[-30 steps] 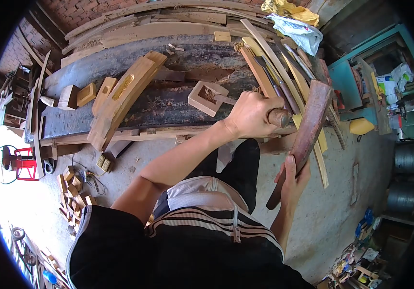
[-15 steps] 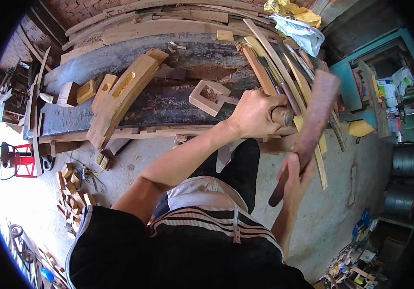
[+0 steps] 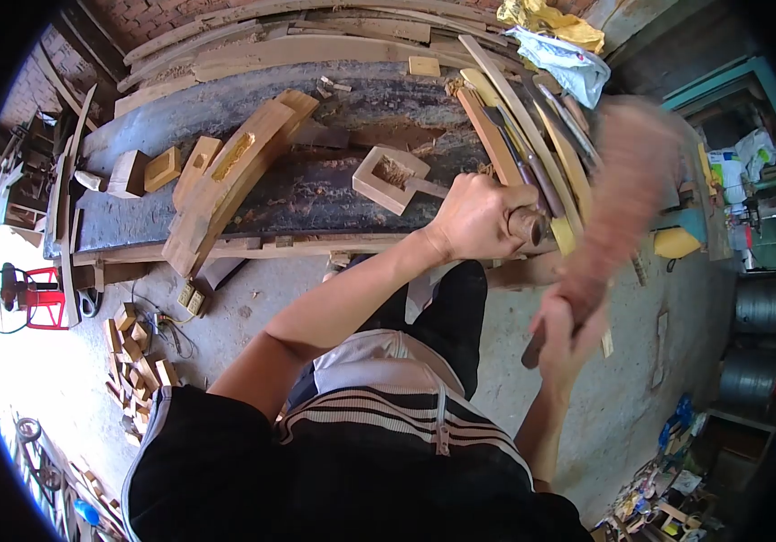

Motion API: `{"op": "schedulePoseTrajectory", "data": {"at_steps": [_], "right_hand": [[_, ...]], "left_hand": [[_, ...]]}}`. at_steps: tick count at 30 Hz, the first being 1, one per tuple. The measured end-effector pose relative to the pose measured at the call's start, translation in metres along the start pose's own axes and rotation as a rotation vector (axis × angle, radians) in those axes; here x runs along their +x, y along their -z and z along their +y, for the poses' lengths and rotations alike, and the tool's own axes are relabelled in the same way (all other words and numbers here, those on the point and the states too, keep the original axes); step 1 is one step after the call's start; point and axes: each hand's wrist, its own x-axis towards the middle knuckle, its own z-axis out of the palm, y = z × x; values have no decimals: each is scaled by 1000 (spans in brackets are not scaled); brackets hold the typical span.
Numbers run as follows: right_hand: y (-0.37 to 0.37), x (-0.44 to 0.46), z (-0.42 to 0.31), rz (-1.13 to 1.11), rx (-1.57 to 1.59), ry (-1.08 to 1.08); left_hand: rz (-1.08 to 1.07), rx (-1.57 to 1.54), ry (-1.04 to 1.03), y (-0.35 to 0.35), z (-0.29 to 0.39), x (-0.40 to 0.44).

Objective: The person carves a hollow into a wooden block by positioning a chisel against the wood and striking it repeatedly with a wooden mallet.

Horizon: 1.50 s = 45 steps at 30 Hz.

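My left hand [image 3: 481,217] is closed round the wooden handle of a chisel [image 3: 427,188]. The chisel's flat blade reaches left to the hollowed wooden block [image 3: 379,187], with its tip at the recess, where shavings lie. My right hand [image 3: 568,334] grips the lower part of a heavy wooden mallet [image 3: 627,199], whose upper end is smeared by motion. The mallet is raised to the right of the chisel handle, apart from it. The block sits on the dark, rough workbench [image 3: 306,203].
A long mortised beam [image 3: 239,181] lies across the bench at the left, beside small wooden blocks [image 3: 128,174]. Wood strips and chisels [image 3: 532,144] lie at the right, below a white plastic bag [image 3: 568,65]. Wood offcuts [image 3: 139,357] are piled on the floor.
The mallet in my right hand has swung to the right, away from the chisel handle, and is now more blurred. My left hand has stayed nearly in place.
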Motion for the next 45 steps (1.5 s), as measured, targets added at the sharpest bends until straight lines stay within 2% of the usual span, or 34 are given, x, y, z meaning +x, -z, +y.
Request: {"op": "schedulePoseTrajectory", "data": {"at_steps": [1, 2, 4, 5, 6, 8, 10, 12, 14, 15, 16, 18, 19, 20, 22, 24, 25, 26, 32, 36, 42, 45], "right_hand": [[-1, -2, -19, 40, 184, -93], [1, -3, -17, 46, 185, -94], [4, -1, -6, -46, 184, 57], [-5, 2, 3, -3, -122, 85], [-3, 1, 2, -2, -121, 87], [-6, 7, -17, -81, -183, -102], [-3, 4, -16, -40, -149, -53], [-2, 0, -23, 17, 239, 54], [-11, 3, -23, 48, 292, 69], [-19, 12, -23, -34, 40, 87], [-23, 16, -22, -114, -212, 98], [-22, 16, -14, -121, -174, 109], [-22, 11, -13, -110, -158, 33], [-21, 6, -12, -95, -146, -50], [-18, -1, 2, -58, -80, -76], [-17, -5, 4, -23, -5, -99], [-16, -6, 0, -12, 59, -162], [-14, -8, -2, -1, 121, -228], [-8, -16, 9, 49, 96, -300], [-9, -18, 10, 37, 91, -290], [-8, -19, 10, 39, 97, -310], [-4, -14, -6, 244, 69, -178]], "left_hand": [[30, -55, -16, -1, 0, 0], [62, -107, -41, -1, -1, 2], [97, -124, -61, -2, -1, 4], [96, -113, -23, -2, -2, 4], [92, -103, 18, -2, -3, 2], [83, -91, 37, 4, -2, 7], [79, -201, 82, 7, 2, 7], [93, -218, 70, 12, 5, 7], [148, -335, 175, 17, 10, 13], [208, -348, 52, 18, 8, 13], [201, -352, 44, 17, 5, 11], [224, -378, 50, 20, -1, 11], [234, -409, 96, 29, 4, 12], [332, -456, 79, 34, 4, 19], [405, -527, 200, 47, -23, 27], [529, -602, 426, 72, -15, 39], [584, -592, 348, 78, -22, 45], [577, -599, 369, 81, -26, 44], [448, -548, 365, 65, -9, 35], [390, -458, 279, 46, 0, 27], [195, -305, 106, 19, 6, 15], [183, -277, 103, 9, 15, 9]]}}
